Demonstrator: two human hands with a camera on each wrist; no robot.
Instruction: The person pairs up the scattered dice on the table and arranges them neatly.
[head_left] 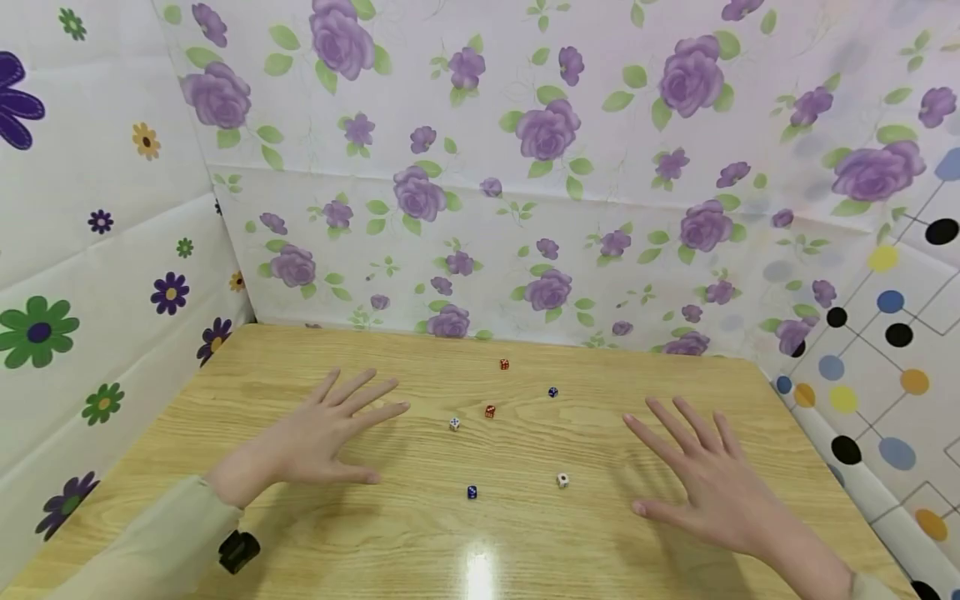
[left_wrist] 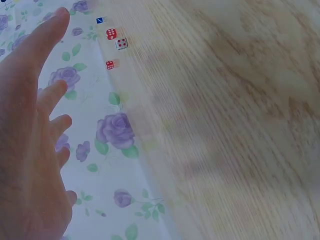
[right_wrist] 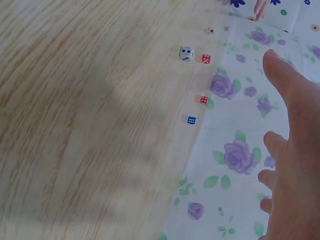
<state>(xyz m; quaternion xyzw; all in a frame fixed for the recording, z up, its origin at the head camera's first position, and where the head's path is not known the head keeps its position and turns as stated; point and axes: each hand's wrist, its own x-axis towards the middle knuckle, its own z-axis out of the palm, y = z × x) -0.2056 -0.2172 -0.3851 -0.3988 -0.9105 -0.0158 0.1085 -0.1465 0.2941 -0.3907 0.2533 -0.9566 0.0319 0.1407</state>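
Spread fingers mark my left hand (head_left: 318, 433), held palm down above the left part of the table with nothing in it. My right hand (head_left: 712, 483) hovers likewise over the right part, fingers apart, holding nothing. Between the hands lie several small dice: a red die (head_left: 505, 364) farthest back, a blue die (head_left: 552, 392), another red die (head_left: 490, 412), a white die (head_left: 454, 424), a second white die (head_left: 563, 480) and a blue die (head_left: 472, 492) closest to me. Nearest to the left hand is the first white die; the second white die lies nearest the right hand.
The wooden table (head_left: 360, 533) meets a cloth wall with purple roses (head_left: 420, 193) at the back. A flower-print cloth (head_left: 67, 250) stands at the left and a dotted cloth (head_left: 892, 358) at the right. A black object (head_left: 238, 552) sits at the left sleeve.
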